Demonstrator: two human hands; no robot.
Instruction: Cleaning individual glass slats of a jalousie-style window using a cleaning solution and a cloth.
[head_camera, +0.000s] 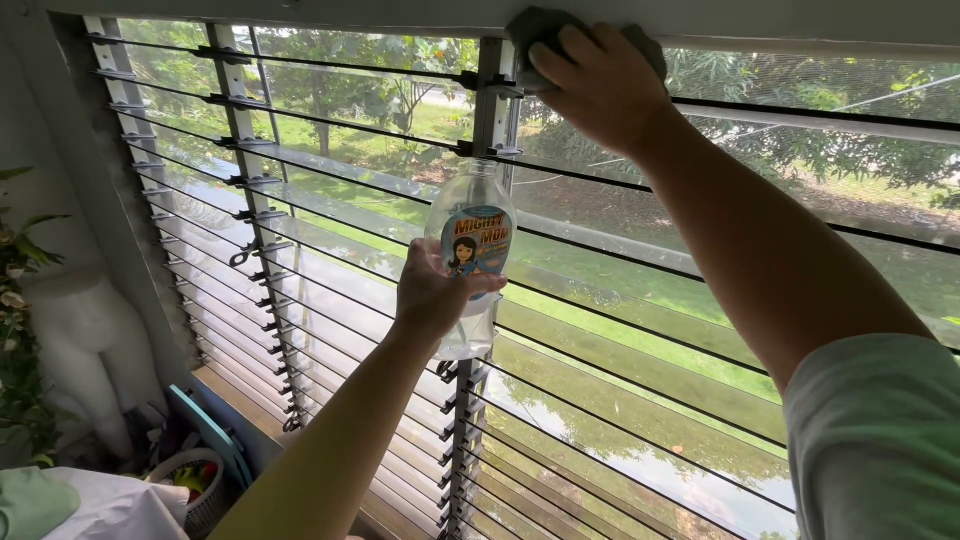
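Bottle (470, 255) of clear plastic, with a coloured label, is held upright in the left hand (432, 290), in front of the metal post (492, 110) that divides the window; the fingers (480, 283) are wrapped around its middle, pinching it firmly. Little or no liquid can be made out inside it, though this cannot be told for certain.

Higher and a little farther off, a dark grey cloth (545, 28) is pressed under the right hand (600, 85) against the top of the window frame, just where the post meets it. The fingers of that hand are laid flat and close together over the cloth, so that most of it is hidden.

It is judged that wiping is at the very top of the window. The glass slats (330, 205) below, tilted open in both halves, show reflections, and no sure difference between cleaned and uncleaned slats can be seen, so the share of work done cannot be fixed.

Low at the left, a basket (205, 495) of small items, a white figure (85, 340) and a leafy plant (15, 300) are seen. Beyond the glass, lawn and trees (340, 70) are visible.
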